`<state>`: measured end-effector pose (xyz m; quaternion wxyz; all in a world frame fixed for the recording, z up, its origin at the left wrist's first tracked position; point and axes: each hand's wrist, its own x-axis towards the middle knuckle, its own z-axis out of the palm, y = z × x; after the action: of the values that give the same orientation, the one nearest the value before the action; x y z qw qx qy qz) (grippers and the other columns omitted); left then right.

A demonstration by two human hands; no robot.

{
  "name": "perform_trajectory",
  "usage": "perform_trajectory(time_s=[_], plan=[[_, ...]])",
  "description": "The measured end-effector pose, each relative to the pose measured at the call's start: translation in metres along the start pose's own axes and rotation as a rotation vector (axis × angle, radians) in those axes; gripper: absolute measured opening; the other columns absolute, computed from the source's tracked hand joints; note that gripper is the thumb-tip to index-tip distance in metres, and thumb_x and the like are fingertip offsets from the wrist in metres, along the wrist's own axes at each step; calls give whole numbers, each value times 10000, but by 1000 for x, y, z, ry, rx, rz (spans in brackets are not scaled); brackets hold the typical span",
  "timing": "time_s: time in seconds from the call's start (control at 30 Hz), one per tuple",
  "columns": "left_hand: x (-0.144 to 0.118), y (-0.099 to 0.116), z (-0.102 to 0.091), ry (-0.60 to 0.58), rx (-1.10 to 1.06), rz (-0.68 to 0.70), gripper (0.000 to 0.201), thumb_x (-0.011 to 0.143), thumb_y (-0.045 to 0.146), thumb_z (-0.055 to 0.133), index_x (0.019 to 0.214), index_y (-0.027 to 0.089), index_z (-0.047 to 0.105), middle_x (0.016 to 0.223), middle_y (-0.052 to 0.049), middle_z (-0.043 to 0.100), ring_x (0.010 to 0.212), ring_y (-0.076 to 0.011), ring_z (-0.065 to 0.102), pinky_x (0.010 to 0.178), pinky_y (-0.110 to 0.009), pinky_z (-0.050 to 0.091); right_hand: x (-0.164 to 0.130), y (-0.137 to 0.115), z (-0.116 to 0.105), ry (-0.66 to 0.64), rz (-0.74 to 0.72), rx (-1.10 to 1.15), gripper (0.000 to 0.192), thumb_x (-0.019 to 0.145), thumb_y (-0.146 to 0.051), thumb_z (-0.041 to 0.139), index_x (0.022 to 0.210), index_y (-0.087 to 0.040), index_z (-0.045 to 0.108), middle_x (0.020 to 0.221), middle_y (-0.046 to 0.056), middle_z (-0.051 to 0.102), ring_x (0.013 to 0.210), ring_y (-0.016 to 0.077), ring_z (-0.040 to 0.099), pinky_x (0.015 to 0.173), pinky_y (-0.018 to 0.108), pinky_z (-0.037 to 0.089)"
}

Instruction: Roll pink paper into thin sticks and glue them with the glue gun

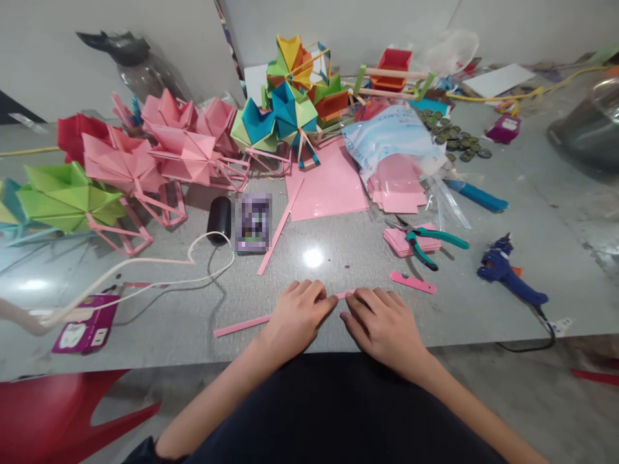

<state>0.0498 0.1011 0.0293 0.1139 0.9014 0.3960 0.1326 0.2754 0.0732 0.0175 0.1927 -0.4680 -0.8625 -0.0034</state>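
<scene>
A long thin pink paper strip (242, 326) lies flat near the table's front edge. My left hand (296, 316) and my right hand (382, 322) both press down on it, fingers bent, fingertips almost meeting over the strip's middle. The strip's left end sticks out past my left hand; its right part is hidden under my right hand. A second pink strip (280, 227) lies diagonally further back, and a short pink piece (413, 282) lies to the right of my right hand.
Folded paper models in pink (145, 161), green (68, 196) and mixed colours (294, 96) fill the back. Pink sheets (329, 187), green-handled pliers (430, 241), a blue glue gun (507, 270), a black cylinder (219, 219), a white cable (145, 280) and a grey table (483, 322) surround the hands.
</scene>
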Motion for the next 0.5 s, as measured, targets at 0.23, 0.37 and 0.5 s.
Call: perform_trajectory(time_s=[0.23, 0.37, 0.5], plan=[[3, 1, -4, -44, -70, -42, 309, 1014, 81, 529, 1181, 212, 755, 993, -67, 636, 854, -211, 552, 755, -357, 453, 4, 0, 0, 22, 16, 13, 223, 1080, -235, 544, 1011, -163, 744, 891, 66, 718, 758, 190, 598, 692, 367, 357], [4, 2, -4, -40, -91, -29, 281, 1015, 83, 539, 1115, 203, 771, 978, -64, 640, 873, -215, 552, 764, -360, 453, 3, 0, 1, 33, 11, 8, 223, 1074, -203, 548, 972, -171, 743, 868, 51, 715, 731, 178, 587, 669, 367, 333], [4, 2, -3, -42, -109, -8, 277, 998, 59, 542, 1068, 186, 777, 999, -71, 656, 900, -221, 564, 779, -369, 464, 2, -1, 0, 26, 13, 8, 212, 1062, -173, 561, 950, -156, 741, 842, 37, 712, 719, 177, 579, 669, 368, 328]])
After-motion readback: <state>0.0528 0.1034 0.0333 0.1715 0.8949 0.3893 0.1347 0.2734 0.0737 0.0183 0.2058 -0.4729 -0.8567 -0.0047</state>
